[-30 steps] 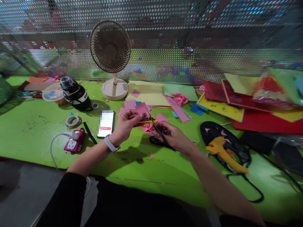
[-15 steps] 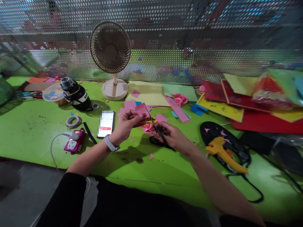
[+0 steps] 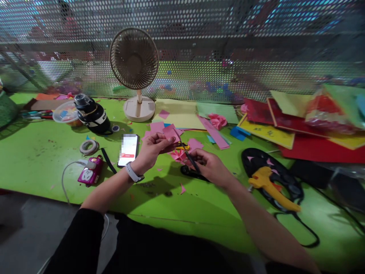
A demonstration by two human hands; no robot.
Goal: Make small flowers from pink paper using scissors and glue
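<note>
Over green table (image 3: pixel 34 152), left fingers (image 3: pixel 163 142) pinch paper (image 3: pixel 170 132), right fingers (image 3: pixel 198 155) grip scissors (image 3: pixel 186 152).

Screen of phone (image 3: pixel 128 149) blurred out; scissors (image 3: pixel 186 151) handles hidden inside right hand (image 3: pixel 210 166); paper pile (image 3: pixel 316 146) cut off at right edge; stuff behind mesh (image 3: pixel 256 45) unreadable.

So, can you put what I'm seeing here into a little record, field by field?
Left hand: pinches a pink paper square, raised above the table
Right hand: grips black scissors, blades pointing up at the paper's edge
Under the hands: folded pink paper flower on the green table
Left of hands: phone, tape roll, pink socket block, black bottle
Behind: desk fan before a perforated screen
Right: yellow glue gun, stacked coloured card
</note>
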